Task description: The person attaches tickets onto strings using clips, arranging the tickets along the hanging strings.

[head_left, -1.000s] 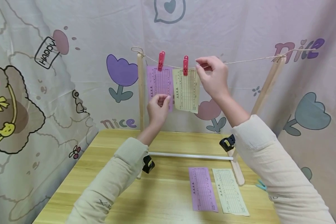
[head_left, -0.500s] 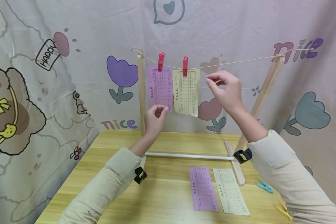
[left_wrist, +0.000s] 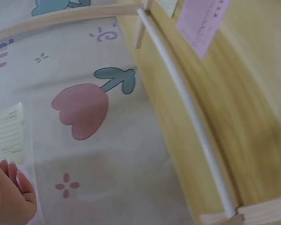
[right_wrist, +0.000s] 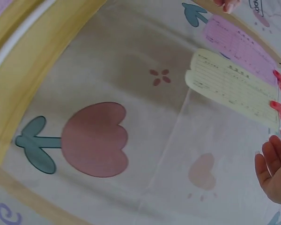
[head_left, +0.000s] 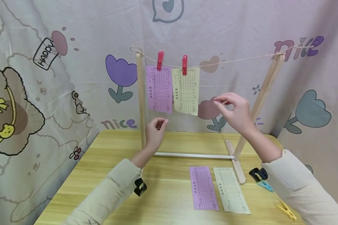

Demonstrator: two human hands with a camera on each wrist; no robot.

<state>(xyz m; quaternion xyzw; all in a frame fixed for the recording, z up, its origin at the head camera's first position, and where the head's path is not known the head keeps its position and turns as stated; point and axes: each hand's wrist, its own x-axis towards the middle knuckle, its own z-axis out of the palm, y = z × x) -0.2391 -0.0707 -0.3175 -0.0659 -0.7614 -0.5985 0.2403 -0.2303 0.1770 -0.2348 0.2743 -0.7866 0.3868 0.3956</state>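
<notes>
Loosely curled left grip (head_left: 155, 133), right grip (head_left: 237, 113) seemingly empty, near yellow slip (head_left: 185, 92).

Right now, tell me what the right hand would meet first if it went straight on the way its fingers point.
Likely the hanging yellow sheet, up and left of the right hand in the head view; depth is unclear, so the hand might pass in front.

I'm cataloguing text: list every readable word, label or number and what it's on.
"HAPPY": placard drawn on backdrop cloth, left.
"nice": backdrop cloth, upper right.
"nice": backdrop cloth, below purple tulip.
Too small to read: hanging purple form, hanging yellow form, tabletop purple form, tabletop pale-green form.
Cut off: mark on left sleeve.
</notes>
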